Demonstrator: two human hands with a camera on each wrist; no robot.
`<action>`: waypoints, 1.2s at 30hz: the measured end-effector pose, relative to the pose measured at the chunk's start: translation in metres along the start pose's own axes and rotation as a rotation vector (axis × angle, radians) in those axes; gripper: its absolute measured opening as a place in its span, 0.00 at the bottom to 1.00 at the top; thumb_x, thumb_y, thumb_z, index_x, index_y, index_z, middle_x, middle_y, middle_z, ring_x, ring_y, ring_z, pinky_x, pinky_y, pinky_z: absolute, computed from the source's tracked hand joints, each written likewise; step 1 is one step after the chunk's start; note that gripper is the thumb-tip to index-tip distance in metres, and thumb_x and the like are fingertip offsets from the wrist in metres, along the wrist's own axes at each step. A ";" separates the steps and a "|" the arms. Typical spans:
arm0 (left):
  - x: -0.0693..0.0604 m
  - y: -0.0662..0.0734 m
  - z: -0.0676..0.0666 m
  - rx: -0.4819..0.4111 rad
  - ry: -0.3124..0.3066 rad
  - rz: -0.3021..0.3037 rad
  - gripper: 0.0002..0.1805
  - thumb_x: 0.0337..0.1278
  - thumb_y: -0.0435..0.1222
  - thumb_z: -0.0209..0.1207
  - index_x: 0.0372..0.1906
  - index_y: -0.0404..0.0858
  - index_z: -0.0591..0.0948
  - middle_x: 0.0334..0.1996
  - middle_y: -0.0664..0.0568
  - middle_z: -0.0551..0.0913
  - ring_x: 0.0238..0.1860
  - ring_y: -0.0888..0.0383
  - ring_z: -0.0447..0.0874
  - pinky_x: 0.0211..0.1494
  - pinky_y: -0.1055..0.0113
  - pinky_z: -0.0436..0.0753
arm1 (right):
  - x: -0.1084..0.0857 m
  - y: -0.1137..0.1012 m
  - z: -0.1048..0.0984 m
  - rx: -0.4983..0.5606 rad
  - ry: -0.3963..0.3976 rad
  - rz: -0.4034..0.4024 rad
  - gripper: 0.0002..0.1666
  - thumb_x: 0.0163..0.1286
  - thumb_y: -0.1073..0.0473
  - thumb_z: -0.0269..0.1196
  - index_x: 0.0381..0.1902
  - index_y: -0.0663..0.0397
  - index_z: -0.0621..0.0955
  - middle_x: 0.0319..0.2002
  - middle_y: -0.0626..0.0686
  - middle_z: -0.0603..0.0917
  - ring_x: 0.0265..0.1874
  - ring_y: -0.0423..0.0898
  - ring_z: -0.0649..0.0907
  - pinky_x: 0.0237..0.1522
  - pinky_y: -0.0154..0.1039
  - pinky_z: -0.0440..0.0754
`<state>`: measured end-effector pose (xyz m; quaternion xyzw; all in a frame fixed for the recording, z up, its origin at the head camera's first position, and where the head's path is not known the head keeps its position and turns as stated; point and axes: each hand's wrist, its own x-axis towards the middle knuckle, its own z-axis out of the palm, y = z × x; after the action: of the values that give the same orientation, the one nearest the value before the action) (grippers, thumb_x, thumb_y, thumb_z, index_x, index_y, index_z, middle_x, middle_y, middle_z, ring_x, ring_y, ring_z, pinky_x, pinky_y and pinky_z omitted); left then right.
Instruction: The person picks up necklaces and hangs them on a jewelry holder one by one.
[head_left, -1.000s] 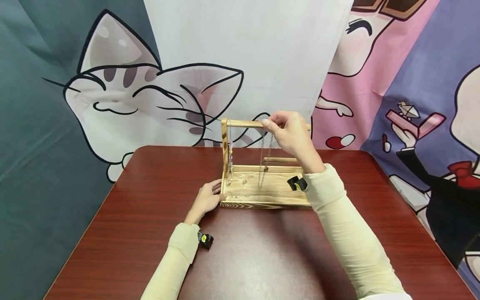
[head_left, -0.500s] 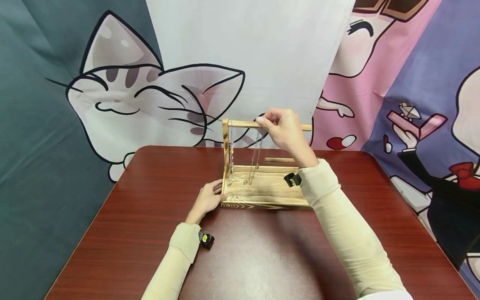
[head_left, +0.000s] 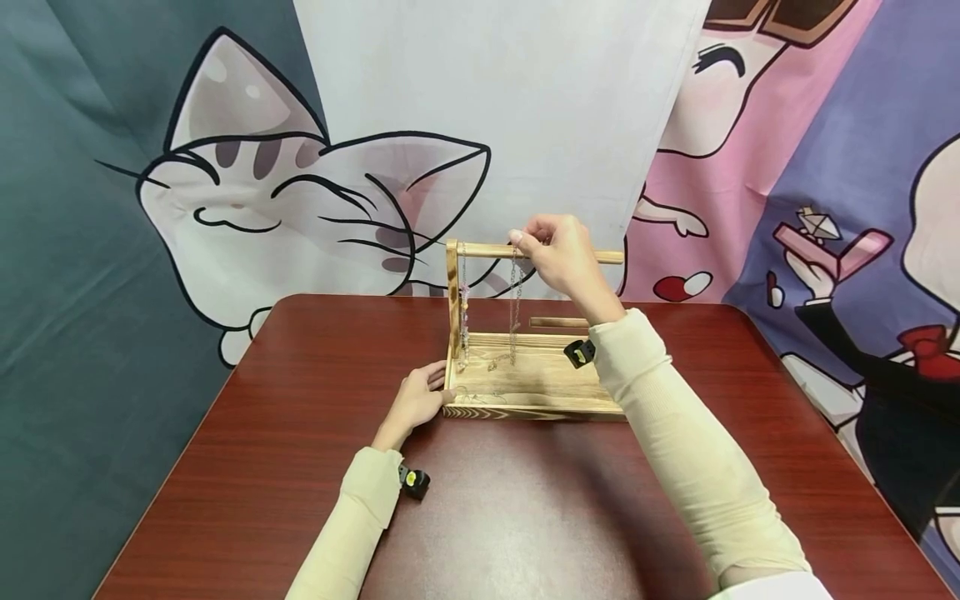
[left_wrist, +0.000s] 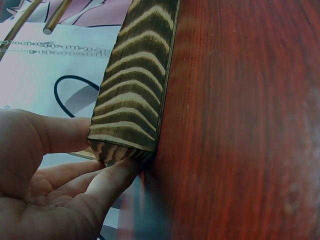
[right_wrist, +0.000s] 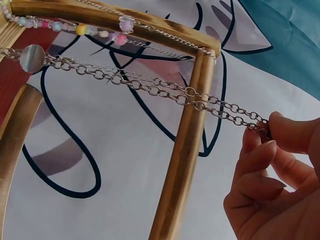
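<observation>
My right hand (head_left: 561,254) pinches a silver chain necklace (right_wrist: 150,89) between thumb and fingertips, just above the top bar of a wooden jewelry stand (head_left: 551,382). The chain hangs down in a doubled strand in front of the bar, with a round disc pendant (right_wrist: 32,58) on it. On the bar's left end hangs a necklace of pastel beads (right_wrist: 57,25), beside the stand's upright post (head_left: 453,300). My left hand (left_wrist: 65,185) grips the front left corner of the stand's tray, with the thumb over the rim and fingers against the side.
Small thin jewelry pieces (head_left: 492,364) lie on the left part of the tray; their kind is too small to tell. A shorter, lower wooden bar (head_left: 558,322) sits behind the tray. The stand rests on a reddish-brown table (head_left: 315,358), before a cartoon-printed cloth backdrop (head_left: 495,75).
My right hand has shifted left along the top bar with the chain necklace, which swings and now hangs almost straight. The left hand keeps its grip on the tray corner.
</observation>
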<state>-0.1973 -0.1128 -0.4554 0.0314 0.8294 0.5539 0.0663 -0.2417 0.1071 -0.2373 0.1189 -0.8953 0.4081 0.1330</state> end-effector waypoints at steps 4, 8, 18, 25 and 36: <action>0.000 0.001 0.000 0.019 -0.002 0.002 0.33 0.49 0.30 0.62 0.64 0.34 0.68 0.56 0.40 0.74 0.57 0.49 0.74 0.57 0.60 0.75 | 0.003 0.004 0.000 -0.001 0.014 0.006 0.13 0.63 0.49 0.61 0.28 0.52 0.82 0.24 0.51 0.82 0.22 0.45 0.73 0.25 0.37 0.70; 0.000 0.002 0.000 0.023 0.006 -0.006 0.33 0.48 0.31 0.63 0.63 0.36 0.68 0.56 0.40 0.74 0.57 0.49 0.74 0.58 0.60 0.74 | 0.004 0.007 0.001 0.001 0.025 0.006 0.13 0.63 0.49 0.61 0.28 0.52 0.82 0.24 0.52 0.83 0.22 0.45 0.74 0.26 0.37 0.71; 0.001 0.000 0.001 0.009 0.007 -0.003 0.33 0.48 0.29 0.62 0.64 0.35 0.68 0.57 0.40 0.74 0.57 0.49 0.74 0.57 0.61 0.74 | 0.005 0.018 0.001 -0.024 0.045 0.011 0.14 0.63 0.50 0.61 0.27 0.54 0.81 0.26 0.52 0.82 0.25 0.46 0.75 0.27 0.37 0.71; 0.001 -0.001 0.002 0.010 0.006 -0.007 0.34 0.47 0.28 0.62 0.64 0.35 0.67 0.57 0.40 0.74 0.57 0.49 0.74 0.58 0.60 0.74 | 0.001 0.025 -0.004 -0.071 0.062 0.012 0.15 0.63 0.49 0.61 0.27 0.54 0.82 0.26 0.52 0.82 0.25 0.46 0.74 0.27 0.38 0.70; 0.001 -0.001 0.002 -0.010 0.010 -0.013 0.34 0.47 0.27 0.61 0.64 0.34 0.67 0.57 0.40 0.74 0.58 0.49 0.73 0.58 0.61 0.74 | -0.002 0.037 -0.014 -0.117 0.098 0.009 0.16 0.63 0.48 0.61 0.26 0.55 0.82 0.25 0.53 0.83 0.25 0.47 0.75 0.29 0.38 0.69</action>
<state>-0.1978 -0.1115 -0.4569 0.0230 0.8271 0.5576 0.0660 -0.2496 0.1417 -0.2550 0.0869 -0.9106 0.3610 0.1814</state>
